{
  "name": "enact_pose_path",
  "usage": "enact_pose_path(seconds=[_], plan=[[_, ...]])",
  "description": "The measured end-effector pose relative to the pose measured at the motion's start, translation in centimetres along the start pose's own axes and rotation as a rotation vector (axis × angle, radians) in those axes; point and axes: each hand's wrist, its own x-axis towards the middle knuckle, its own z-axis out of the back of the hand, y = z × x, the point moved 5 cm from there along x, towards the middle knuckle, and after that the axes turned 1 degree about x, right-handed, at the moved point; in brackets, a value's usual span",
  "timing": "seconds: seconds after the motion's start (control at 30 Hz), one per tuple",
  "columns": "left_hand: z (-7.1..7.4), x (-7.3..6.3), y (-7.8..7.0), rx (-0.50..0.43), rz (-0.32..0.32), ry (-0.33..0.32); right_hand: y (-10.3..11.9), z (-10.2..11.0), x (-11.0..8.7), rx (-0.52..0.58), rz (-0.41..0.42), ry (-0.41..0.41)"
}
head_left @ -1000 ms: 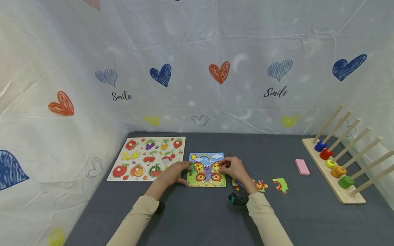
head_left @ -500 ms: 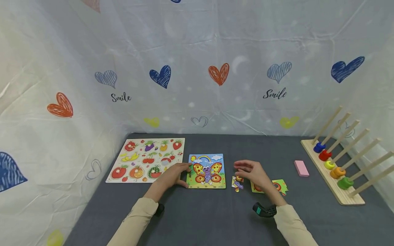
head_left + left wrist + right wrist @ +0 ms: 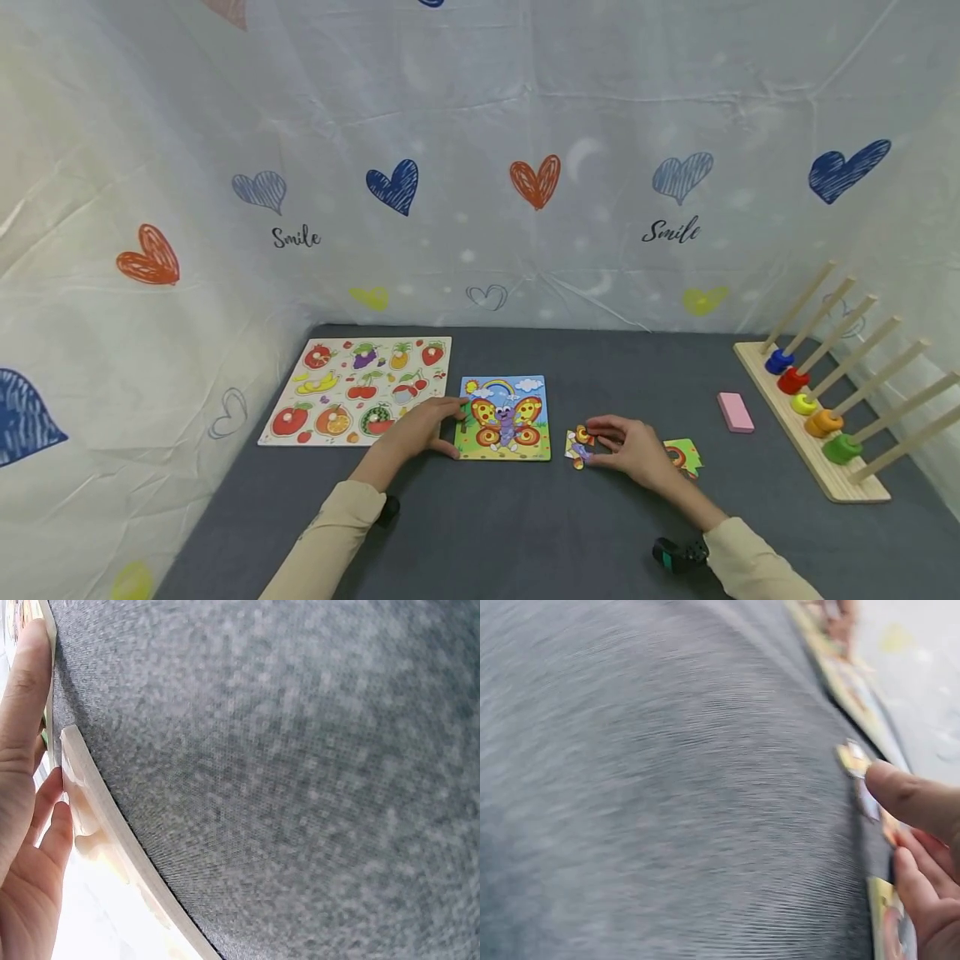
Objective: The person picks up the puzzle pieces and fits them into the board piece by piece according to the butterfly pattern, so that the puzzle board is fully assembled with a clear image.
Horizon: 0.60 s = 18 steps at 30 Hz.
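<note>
A square butterfly puzzle board point(image 3: 505, 429) lies on the dark tabletop. My left hand point(image 3: 423, 429) rests along its left side, fingers near the printed tree and thumb at the near left corner. In the left wrist view the thumb point(image 3: 26, 682) lies straight against the board's edge. To the right of the board, my right hand point(image 3: 633, 450) pinches a small purple and orange puzzle piece point(image 3: 577, 450) between thumb and fingers. The right wrist view has the thumb over this piece point(image 3: 864, 796). A green piece with a red-orange ring point(image 3: 684, 457) lies behind the right wrist.
A fruit puzzle board point(image 3: 341, 387) lies close on the left of the butterfly board. Farther right are a pink block point(image 3: 736, 412) and a wooden peg stand point(image 3: 813, 425) with coloured rings. A white cloth point(image 3: 480, 250) printed with hearts hangs behind the table.
My right hand has left the butterfly board's right edge, moved right, then come down on the purple and orange puzzle piece. The left hand stays at the board's left side.
</note>
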Motion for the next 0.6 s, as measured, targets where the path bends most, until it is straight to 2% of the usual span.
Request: enact_pose_path(seconds=[0.13, 0.33, 0.6], plan=[[0.0, 0.09, -0.1, -0.003, -0.003, 0.003, 0.46, -0.57, -0.11, -0.141, 0.048, -0.055], [-0.06, 0.14, 0.0, 0.003, 0.003, 0.003, 0.71, -0.85, -0.13, -0.168, 0.069, -0.086], [-0.31, 0.18, 0.29, -0.001, 0.014, 0.011, 0.97, -0.96, -0.16, -0.213, 0.111, -0.032]])
